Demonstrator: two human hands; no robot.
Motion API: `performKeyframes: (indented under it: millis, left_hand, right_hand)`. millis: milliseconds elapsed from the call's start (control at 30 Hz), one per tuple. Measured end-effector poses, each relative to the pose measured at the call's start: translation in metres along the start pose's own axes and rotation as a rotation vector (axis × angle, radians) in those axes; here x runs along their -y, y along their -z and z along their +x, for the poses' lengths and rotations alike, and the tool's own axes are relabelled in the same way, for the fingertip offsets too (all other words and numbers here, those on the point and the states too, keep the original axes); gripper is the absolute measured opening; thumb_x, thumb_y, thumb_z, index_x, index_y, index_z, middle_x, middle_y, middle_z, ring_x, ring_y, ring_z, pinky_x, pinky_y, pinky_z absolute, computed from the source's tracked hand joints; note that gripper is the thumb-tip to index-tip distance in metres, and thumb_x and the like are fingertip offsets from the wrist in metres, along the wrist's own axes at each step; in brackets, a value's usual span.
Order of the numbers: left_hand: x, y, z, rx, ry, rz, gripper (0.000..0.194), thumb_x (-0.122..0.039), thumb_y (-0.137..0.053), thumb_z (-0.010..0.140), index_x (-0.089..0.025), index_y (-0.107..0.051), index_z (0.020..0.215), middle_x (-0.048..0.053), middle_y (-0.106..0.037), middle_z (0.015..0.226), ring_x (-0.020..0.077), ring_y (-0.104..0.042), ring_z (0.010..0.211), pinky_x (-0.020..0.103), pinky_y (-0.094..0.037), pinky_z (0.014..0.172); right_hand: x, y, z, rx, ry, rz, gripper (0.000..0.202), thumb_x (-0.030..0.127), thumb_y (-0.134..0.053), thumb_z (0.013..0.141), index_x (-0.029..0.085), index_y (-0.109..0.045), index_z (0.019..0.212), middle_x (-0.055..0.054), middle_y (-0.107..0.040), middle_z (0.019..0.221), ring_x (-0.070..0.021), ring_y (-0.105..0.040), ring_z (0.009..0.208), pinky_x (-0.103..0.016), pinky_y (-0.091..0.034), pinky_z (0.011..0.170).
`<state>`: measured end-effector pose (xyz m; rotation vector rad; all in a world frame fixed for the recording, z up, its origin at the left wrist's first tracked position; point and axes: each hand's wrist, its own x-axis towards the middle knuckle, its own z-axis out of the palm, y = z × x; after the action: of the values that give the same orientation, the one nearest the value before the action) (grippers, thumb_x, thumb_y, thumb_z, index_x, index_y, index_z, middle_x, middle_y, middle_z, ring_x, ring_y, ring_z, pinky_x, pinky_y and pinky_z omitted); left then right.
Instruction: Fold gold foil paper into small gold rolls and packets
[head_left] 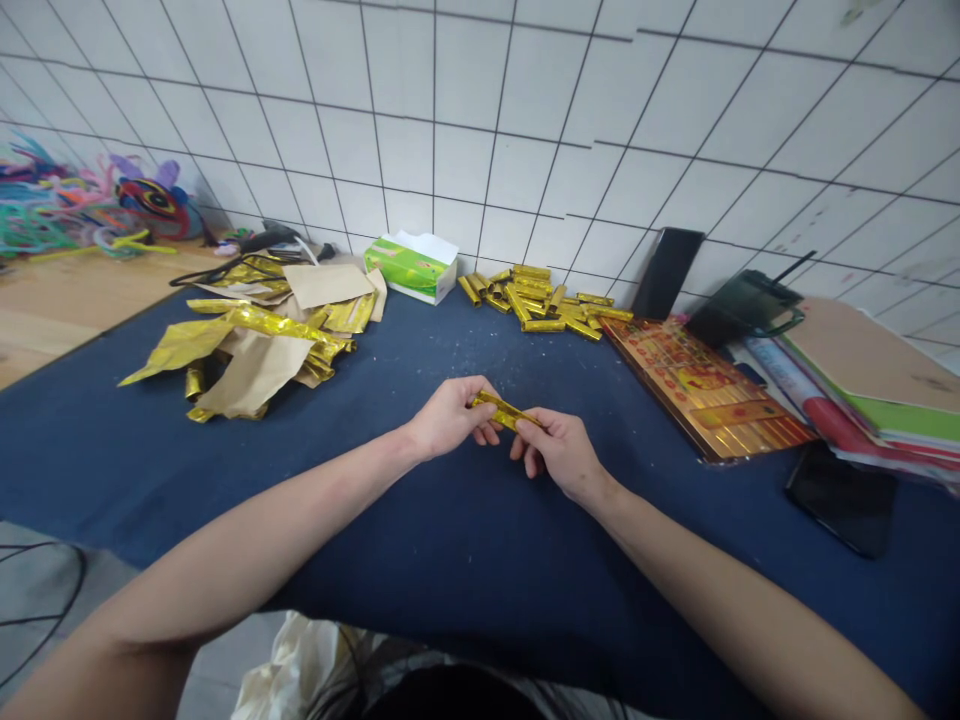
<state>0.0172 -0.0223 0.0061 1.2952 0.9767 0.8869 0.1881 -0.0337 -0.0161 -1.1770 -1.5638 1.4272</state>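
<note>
A narrow strip of folded gold paper [505, 411] is stretched between my two hands above the dark blue tabletop [450, 520]. My left hand [454, 412] pinches its left end between thumb and fingers. At the right end, my right hand [559, 447] grips it the same way. Beyond my hands lies a pile of small gold paper rolls [536, 300], several of them showing open ends. To the left is a loose heap of gold foil paper [259, 320] with brown paper sheets [262, 370] among it.
A green tissue box [412, 268] stands near the tiled wall. On the right are a red and gold packet [712, 395], an upright black phone [667, 272], a dark mug [746, 305], stacked folders [877, 380] and a black phone lying flat [844, 500]. Colourful pipe cleaners [52, 215] lie far left.
</note>
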Motion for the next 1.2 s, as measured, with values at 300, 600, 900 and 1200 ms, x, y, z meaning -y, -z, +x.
performKeyframes:
  millis: [300,600,900,1200]
  left_hand:
    - [0.001,0.0,-0.004,0.09,-0.041,0.173,0.005,-0.015,-0.048,0.08,-0.013,-0.051,0.077,-0.001,-0.059,0.058,0.0083,-0.059,0.047,0.016,-0.044,0.043]
    - [0.005,-0.006,-0.005,0.076,-0.006,0.077,0.006,-0.014,-0.048,0.08,-0.013,-0.049,0.074,-0.002,-0.057,0.053,0.0082,-0.057,0.041,0.016,-0.041,0.039]
    - [-0.002,0.006,0.001,0.021,-0.025,-0.021,0.005,-0.011,-0.048,0.08,-0.012,-0.047,0.075,-0.001,-0.06,0.054,0.0075,-0.058,0.042,0.014,-0.042,0.039]
    - [-0.004,0.005,0.001,0.07,-0.01,0.001,0.006,-0.011,-0.049,0.08,-0.011,-0.049,0.075,0.0,-0.061,0.055,0.009,-0.059,0.044,0.016,-0.044,0.041]
  right_hand:
    - [0.007,0.0,0.0,0.072,-0.024,-0.055,0.026,0.042,-0.054,0.077,0.016,-0.055,0.078,0.004,-0.056,0.05,-0.0049,-0.042,0.033,-0.017,-0.03,0.034]
    - [0.007,-0.002,-0.002,0.01,0.039,-0.205,0.027,0.04,-0.05,0.08,0.018,-0.052,0.065,0.006,-0.047,0.043,-0.0048,-0.035,0.035,-0.019,-0.026,0.036]
    - [0.004,0.0,-0.001,-0.01,0.109,-0.199,0.034,0.045,-0.046,0.081,0.017,-0.051,0.063,0.006,-0.041,0.04,-0.0059,-0.032,0.036,-0.021,-0.027,0.04]
    - [0.008,-0.002,-0.002,0.029,0.05,-0.196,0.039,0.05,-0.043,0.081,0.018,-0.048,0.058,0.007,-0.034,0.041,-0.006,-0.03,0.037,-0.021,-0.023,0.038]
